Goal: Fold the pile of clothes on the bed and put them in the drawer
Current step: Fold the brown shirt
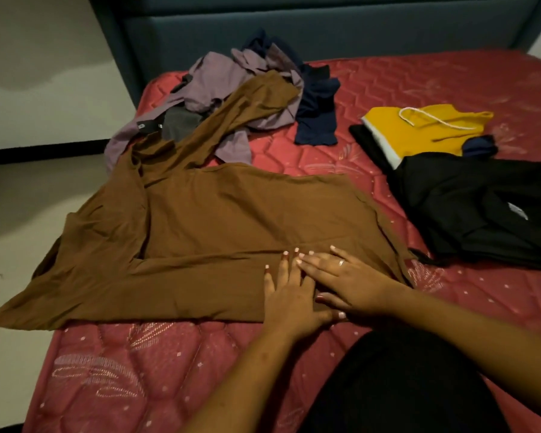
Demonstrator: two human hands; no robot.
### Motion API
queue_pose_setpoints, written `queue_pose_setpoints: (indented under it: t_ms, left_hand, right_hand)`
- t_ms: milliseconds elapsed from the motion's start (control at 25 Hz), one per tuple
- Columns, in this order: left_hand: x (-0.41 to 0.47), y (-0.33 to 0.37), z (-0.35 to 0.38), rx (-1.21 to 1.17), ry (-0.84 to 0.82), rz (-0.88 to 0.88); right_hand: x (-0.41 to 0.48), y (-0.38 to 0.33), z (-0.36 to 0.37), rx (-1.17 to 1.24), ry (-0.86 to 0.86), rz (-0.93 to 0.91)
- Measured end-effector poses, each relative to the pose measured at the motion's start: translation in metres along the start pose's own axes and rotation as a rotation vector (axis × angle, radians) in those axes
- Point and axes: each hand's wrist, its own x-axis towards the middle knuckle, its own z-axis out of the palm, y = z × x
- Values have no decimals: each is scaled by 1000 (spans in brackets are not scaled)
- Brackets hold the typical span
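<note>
Dark clothing (403, 385) of the person fills the lower frame, nearest the lens. Fingers (284, 268) of the left hand (286, 295) lie straight and flat. The right hand (347, 282) is likewise flat, partly overlapping it, and neither grips anything. Both press the brown garment (231, 220), spread near the bed's (113, 370) front edge, with one side hanging over the left edge. I log an unfolded pile (231, 82) of purple and navy clothes at the far-left corner, against the headboard (294, 26). A yellow top (419, 129) and black clothes (481, 207) lie toward the bed's right side.
</note>
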Motion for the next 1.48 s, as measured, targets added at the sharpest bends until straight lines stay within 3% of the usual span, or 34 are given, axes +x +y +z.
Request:
queue_pose_setpoints:
  t_ms: [200, 440, 560, 640, 800, 880, 960, 1040, 1120, 1160, 1240, 1320, 1480]
  left_hand:
    - [2, 0, 22, 75, 246, 119]
    - [-25, -14, 17, 105, 176, 86]
    - [-42, -19, 18, 146, 165, 19]
    - [-43, -10, 14, 137, 45, -13]
    - [-39, 7, 8, 176, -64, 25]
    - [-38, 3, 6, 179, -82, 33]
    - [-42, -7, 0, 216, -107, 45]
    - [-53, -28, -11, 198, -126, 27]
    - [-68, -61, -24, 178, -160, -19]
    - [-78, -80, -32, 188, -171, -48]
    - [-104, -125, -49, 204, -167, -131]
    - [-130, -167, -65, 161, -160, -252]
    - [-174, -228, -66, 12, -69, -405]
  right_hand:
    - [-27, 11, 20, 44, 24, 444]
    - [-64, 11, 12, 60, 24, 730]
    - [-91, -4, 12, 101, 102, 893]
    - [-98, -7, 9, 191, 143, 1019]
    - [-96, -4, -16, 463, 139, 927]
    - [-100, -4, -29, 371, 47, 952]
    - [-109, 0, -47, 254, 25, 1170]
    - [-98, 9, -67, 257, 202, 1322]
    - [-57, 12, -85, 311, 440, 1205]
    - [-32, 5, -90, 300, 475, 1016]
    - [26, -31, -93, 274, 372, 550]
    - [78, -82, -91, 229, 209, 255]
    - [153, -171, -56, 257, -45, 110]
